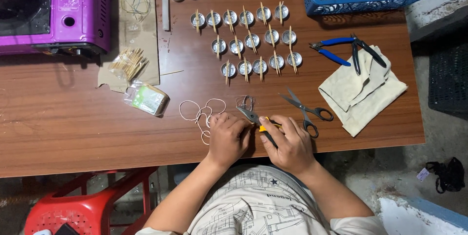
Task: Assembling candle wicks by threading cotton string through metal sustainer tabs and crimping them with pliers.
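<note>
both hands rest at the near edge of the brown tabletop (73, 132). right hand (287, 142) is curled around the yellow-handled pliers (256, 119), whose grey nose points up-left, just past the left hand's fingertips. left hand (228, 135) lies beside it, fingers bent down and pressed together on the tabletop; what they pinch, i cannot tell. a loose white string (201, 113) loops just left of that hand, touching it. scissors (307, 108) lie just right of the right hand. farther off, rows of small metal cups (246, 40) with wooden sticks.
</note>
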